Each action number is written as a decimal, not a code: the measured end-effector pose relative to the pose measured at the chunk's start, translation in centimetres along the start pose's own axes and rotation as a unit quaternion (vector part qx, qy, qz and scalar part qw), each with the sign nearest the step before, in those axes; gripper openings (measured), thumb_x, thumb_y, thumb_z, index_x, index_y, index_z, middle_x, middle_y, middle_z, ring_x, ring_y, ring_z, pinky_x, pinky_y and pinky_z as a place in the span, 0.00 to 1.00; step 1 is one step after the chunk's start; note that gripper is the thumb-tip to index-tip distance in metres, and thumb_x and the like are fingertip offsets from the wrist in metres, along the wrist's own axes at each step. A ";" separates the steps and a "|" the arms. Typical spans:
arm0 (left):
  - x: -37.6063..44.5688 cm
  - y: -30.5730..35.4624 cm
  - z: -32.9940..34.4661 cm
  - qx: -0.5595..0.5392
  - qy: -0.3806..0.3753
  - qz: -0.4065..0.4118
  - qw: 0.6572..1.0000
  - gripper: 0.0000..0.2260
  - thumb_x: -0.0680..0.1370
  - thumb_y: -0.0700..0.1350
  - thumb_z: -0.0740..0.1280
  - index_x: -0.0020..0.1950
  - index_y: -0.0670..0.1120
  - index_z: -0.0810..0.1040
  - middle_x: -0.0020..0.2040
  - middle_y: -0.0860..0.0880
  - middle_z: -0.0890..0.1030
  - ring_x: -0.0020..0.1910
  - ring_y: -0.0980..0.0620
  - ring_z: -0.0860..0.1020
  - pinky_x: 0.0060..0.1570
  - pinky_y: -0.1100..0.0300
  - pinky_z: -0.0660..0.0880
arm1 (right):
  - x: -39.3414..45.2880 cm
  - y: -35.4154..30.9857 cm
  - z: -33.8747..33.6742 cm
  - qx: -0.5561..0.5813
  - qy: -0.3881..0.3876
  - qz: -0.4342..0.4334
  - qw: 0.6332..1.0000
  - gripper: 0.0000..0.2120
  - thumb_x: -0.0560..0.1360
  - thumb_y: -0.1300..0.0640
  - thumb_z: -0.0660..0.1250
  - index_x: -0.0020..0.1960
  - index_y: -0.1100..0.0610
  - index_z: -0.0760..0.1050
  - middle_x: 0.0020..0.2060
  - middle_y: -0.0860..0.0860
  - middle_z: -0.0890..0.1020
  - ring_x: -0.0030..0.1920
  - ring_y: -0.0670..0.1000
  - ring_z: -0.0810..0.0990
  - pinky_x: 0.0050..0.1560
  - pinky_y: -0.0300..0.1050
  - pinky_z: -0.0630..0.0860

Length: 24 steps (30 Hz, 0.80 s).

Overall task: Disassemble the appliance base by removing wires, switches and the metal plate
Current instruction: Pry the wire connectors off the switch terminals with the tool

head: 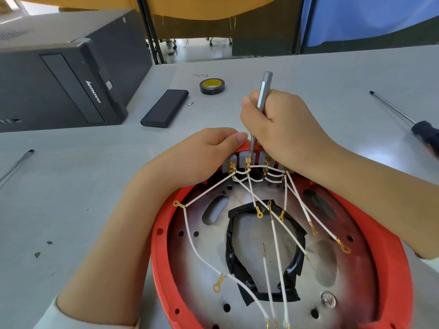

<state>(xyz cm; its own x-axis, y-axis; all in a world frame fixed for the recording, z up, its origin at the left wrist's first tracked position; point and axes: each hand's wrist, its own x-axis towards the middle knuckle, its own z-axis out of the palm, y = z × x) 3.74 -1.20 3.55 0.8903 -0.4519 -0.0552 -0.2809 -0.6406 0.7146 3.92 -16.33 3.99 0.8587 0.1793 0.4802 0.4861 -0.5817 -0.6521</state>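
Observation:
The red appliance base lies upside down in front of me, with a round metal plate inside it. Several white wires with gold ring terminals fan across the plate from a row of grey switches at the far rim. My left hand grips the far rim beside the switches. My right hand grips a grey metal screwdriver, whose tip touches a switch terminal. Black tape frames the plate's central opening.
A black Lenovo computer case lies at the far left. A dark flat box, a small bit and a roll of black tape lie beyond the base. A black-handled screwdriver lies at the right, another tool at the left.

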 end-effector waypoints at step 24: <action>-0.1 0.0 0.0 0.010 0.003 0.002 1.000 0.18 0.82 0.54 0.53 0.56 0.47 0.79 0.53 0.42 0.82 0.54 0.42 0.78 0.59 0.45 0.72 | -0.1 -0.3 0.3 -0.019 -0.012 -0.028 0.999 0.19 0.81 0.55 0.56 0.31 0.51 0.61 0.25 0.47 0.65 0.26 0.44 0.68 0.29 0.33 0.65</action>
<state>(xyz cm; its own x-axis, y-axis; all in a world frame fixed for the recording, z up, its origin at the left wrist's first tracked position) 3.60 -1.16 3.55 0.8910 -0.4514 -0.0486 -0.2918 -0.6513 0.7004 3.69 -15.97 3.97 0.8345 0.2305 0.5005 0.5269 -0.5995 -0.6025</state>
